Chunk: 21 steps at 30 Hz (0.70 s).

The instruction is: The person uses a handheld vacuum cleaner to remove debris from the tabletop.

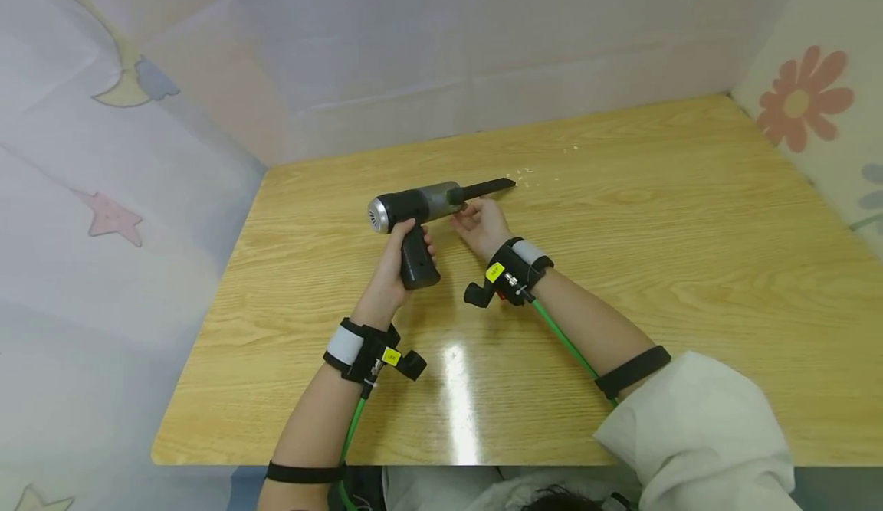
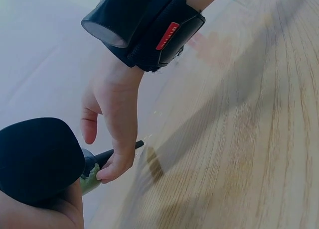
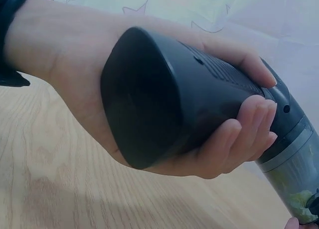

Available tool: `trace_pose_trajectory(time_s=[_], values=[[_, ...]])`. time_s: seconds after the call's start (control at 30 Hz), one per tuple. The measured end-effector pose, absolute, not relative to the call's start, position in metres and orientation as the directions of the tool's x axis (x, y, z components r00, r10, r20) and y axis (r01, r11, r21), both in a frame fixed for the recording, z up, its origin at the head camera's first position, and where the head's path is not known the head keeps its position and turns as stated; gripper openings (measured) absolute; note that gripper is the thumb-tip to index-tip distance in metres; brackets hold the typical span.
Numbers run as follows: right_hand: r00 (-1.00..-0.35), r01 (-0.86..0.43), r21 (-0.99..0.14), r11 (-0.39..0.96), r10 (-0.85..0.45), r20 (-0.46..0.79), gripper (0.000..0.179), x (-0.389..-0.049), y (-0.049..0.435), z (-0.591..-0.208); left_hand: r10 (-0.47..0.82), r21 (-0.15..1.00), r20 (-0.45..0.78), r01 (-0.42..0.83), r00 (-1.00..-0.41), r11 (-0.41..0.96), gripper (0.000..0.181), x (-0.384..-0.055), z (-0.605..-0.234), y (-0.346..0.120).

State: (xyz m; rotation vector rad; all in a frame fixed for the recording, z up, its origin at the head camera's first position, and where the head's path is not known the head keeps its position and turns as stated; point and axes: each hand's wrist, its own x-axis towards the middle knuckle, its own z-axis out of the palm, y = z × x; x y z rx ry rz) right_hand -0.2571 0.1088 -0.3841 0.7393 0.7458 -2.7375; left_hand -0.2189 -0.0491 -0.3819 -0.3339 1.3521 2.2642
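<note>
A handheld vacuum cleaner [image 1: 438,198], with a black body, grey see-through canister and long black nozzle [image 1: 488,188], is held above the table, its nozzle pointing right. My left hand [image 1: 395,266] grips its black handle [image 3: 199,89], fingers wrapped round it in the right wrist view. Crumpled yellowish-green matter [image 3: 301,200] shows inside the canister. The fingertips of my right hand [image 1: 485,227] touch the canister's front end near the nozzle. In the left wrist view, that hand's thumb [image 2: 89,127] hangs apart from the vacuum.
Small pale crumbs [image 1: 527,170] are scattered on the wooden table [image 1: 655,266] around and beyond the nozzle tip. Printed cloth [image 1: 483,51] hangs along the back and both sides. Green cables [image 1: 562,341] run from the wrist-worn cameras along both forearms.
</note>
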Motion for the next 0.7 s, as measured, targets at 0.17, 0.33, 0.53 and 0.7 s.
trace_pose_trajectory(time_s=[0.17, 0.33, 0.53, 0.7], values=[[-0.85, 0.324, -0.404, -0.855, -0.075, -0.522, 0.082, -0.2578, 0.1088, -0.3852, 0.27, 0.771, -0.434, -0.509, -0.86, -0.383, 0.029, -0.2184, -0.3831, -0.0491], [-0.846, 0.328, -0.399, -0.856, -0.079, -0.527, 0.081, -0.2569, 0.1077, -0.3858, 0.265, 0.767, -0.438, -0.511, -0.859, -0.389, 0.026, -0.2177, -0.3846, -0.0503], [-0.852, 0.327, -0.405, -0.854, -0.081, -0.518, 0.083, -0.2573, 0.1045, -0.3848, 0.265, 0.757, -0.435, -0.509, -0.861, -0.411, 0.027, -0.2173, -0.3829, -0.0535], [-0.853, 0.328, -0.411, -0.851, -0.079, -0.517, 0.083, -0.2587, 0.1033, -0.3842, 0.263, 0.757, -0.436, -0.508, -0.861, -0.411, 0.027, -0.218, -0.3815, -0.0547]])
